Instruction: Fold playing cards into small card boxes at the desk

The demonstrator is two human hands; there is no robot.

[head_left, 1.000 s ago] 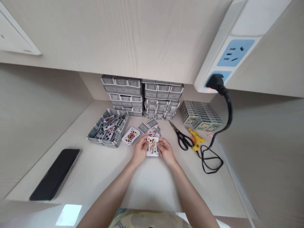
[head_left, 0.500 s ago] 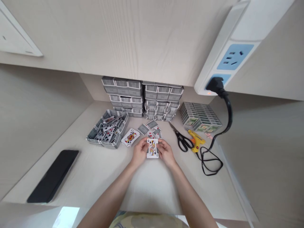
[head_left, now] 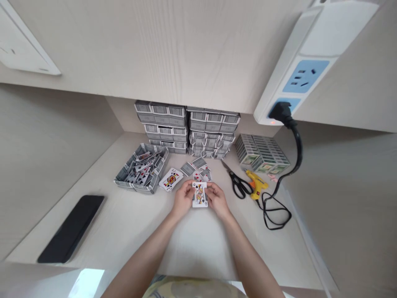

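Observation:
A queen of spades playing card faces up between my hands over the middle of the table. My left hand grips its left edge, fingers closed. On its right edge my right hand is closed in the same way. Part of a grey card back shows at the sides of the queen, under my fingers. Just beyond lie several loose cards, some back up and some face up. To the left of my left hand rests a face-up jack card, on top of other cards.
A tray made of folded cards holds many loose cards. Stacked card-made boxes stand behind. At right are scissors, a yellow glue gun, its black cable and packs of cards. A dark phone lies left.
My hands keep hold of the queen card in nearly the same place. The whole view has shifted very slightly; nothing else has visibly moved.

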